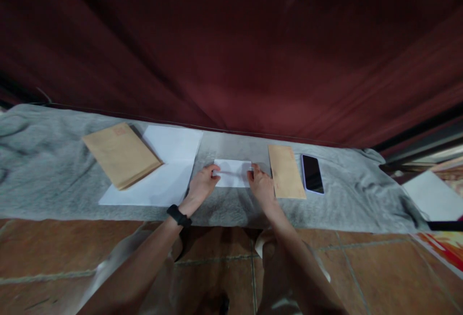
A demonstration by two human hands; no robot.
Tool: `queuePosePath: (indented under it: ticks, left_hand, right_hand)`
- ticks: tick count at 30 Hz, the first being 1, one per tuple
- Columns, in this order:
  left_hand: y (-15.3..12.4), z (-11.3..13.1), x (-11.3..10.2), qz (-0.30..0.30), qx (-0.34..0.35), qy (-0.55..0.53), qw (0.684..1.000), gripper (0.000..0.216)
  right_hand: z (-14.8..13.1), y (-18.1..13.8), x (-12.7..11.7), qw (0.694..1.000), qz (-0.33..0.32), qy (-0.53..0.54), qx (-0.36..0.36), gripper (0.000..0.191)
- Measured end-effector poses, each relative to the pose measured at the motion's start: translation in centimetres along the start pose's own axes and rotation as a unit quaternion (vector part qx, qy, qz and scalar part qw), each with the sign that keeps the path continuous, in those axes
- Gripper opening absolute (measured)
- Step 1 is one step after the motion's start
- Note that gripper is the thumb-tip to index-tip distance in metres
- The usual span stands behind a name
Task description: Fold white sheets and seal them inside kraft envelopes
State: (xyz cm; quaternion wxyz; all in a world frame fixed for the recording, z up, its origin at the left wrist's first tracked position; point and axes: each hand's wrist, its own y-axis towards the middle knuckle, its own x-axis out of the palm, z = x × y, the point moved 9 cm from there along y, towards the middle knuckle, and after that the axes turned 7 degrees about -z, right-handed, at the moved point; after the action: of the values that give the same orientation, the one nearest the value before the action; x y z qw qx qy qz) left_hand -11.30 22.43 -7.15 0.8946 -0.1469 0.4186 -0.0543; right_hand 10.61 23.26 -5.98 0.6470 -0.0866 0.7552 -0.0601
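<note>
A small folded white paper [232,172] lies on the grey blanket [54,180] in front of me. My left hand [201,185], with a black band on its wrist, pinches the paper's left edge. My right hand [261,185] presses on the paper's right edge. Both hands rest on the blanket. A narrow brown envelope [286,178] lies just right of my right hand.
A stack of brown envelopes [121,154] lies on white sheets [164,170] at the left. A dark phone [312,173] sits right of the narrow envelope. A dark red curtain [231,49] hangs behind. Brown floor tiles [361,271] lie below the blanket, and more paper [432,197] at far right.
</note>
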Motion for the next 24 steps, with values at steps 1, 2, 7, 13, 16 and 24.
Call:
queuePosePath:
  ticks: [1, 2, 7, 13, 16, 24]
  left_hand:
    - [0.0, 0.1, -0.1, -0.001, -0.003, 0.006, 1.0, 0.031]
    - [0.0, 0.1, -0.2, -0.002, -0.005, 0.011, 1.0, 0.032]
    - [0.0, 0.4, -0.5, -0.007, -0.005, 0.02, 1.0, 0.031]
    - [0.2, 0.4, -0.4, -0.014, 0.002, 0.012, 1.0, 0.027]
    - [0.4, 0.3, -0.3, -0.005, 0.007, 0.024, 1.0, 0.027]
    - [0.2, 0.7, -0.4, 0.006, 0.006, 0.073, 0.997, 0.031]
  right_hand:
    - [-0.1, 0.0, 0.0, 1.0, 0.005, -0.006, -0.002, 0.039]
    - [-0.2, -0.1, 0.0, 1.0, 0.009, -0.01, -0.004, 0.038]
    - [-0.7, -0.2, -0.3, 0.999, 0.033, -0.007, -0.02, 0.037]
    - [-3.2, -0.8, -0.5, 0.99, 0.074, 0.054, -0.111, 0.039]
    - [-5.2, -1.4, 0.6, 0.978, 0.08, 0.083, -0.171, 0.044]
    - [-6.7, -2.0, 3.3, 0.98, 0.07, 0.041, -0.182, 0.054]
